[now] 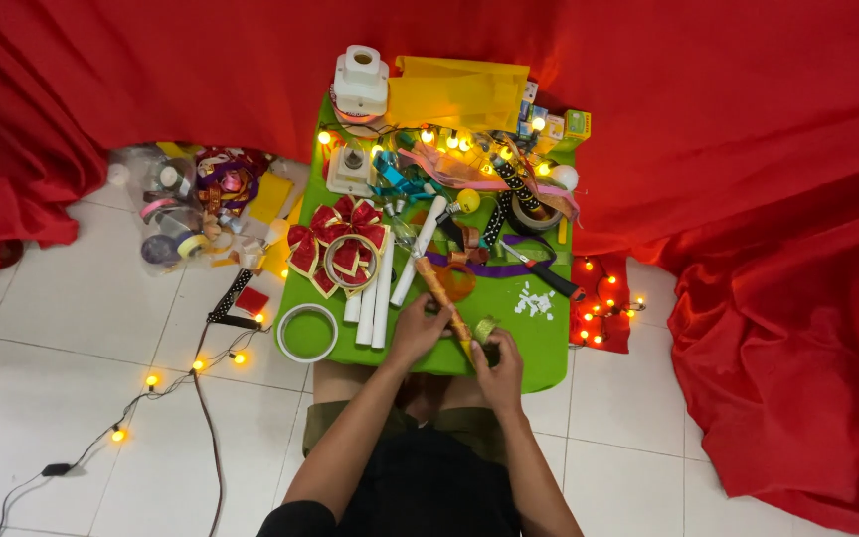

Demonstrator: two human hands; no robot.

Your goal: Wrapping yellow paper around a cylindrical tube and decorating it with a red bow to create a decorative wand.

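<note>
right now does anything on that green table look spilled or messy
Small white scraps lie scattered on the green table, right of the left hand and right hand holding a ribbon-wrapped stick.

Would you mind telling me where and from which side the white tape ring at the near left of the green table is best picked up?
Probably by its rim: the white tape ring lies flat with its hole facing up, so fingers can pinch the rim from above. Come from its left or near side, since white tubes lie close on its right and the red bow sits just beyond it.
</note>
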